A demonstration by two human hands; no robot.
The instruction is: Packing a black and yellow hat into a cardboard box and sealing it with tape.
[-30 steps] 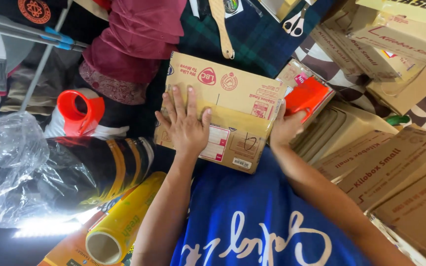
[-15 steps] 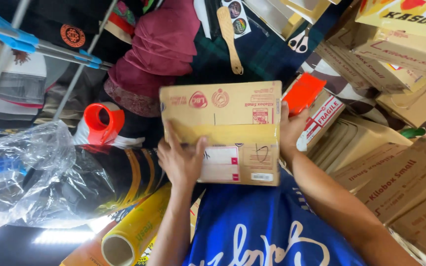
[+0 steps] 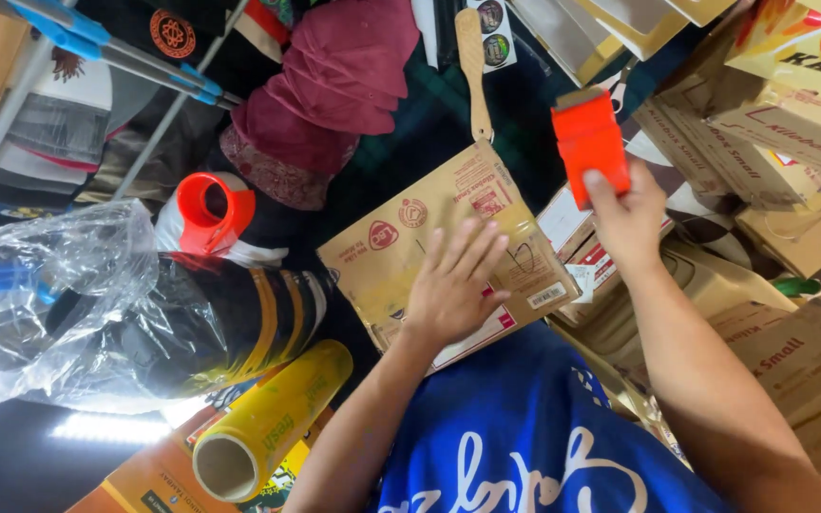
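The left hand (image 3: 448, 290) lies flat on the cardboard box (image 3: 401, 237) and covers the middle of its top face and part of the white label (image 3: 486, 328). The box's near edge is hidden behind the blue shirt (image 3: 515, 446). The right hand (image 3: 631, 214) hides the lower end of the orange tape dispenser (image 3: 589, 142); its fingertips are blurred. The wooden spatula (image 3: 472, 66) is cut off by the top edge. The stack of flat cartons (image 3: 791, 142) runs past the right edge. The roll of cling film (image 3: 273, 423) partly covers the carton below it. Contents of the clear plastic bag (image 3: 59, 304) cannot be told through the glare.
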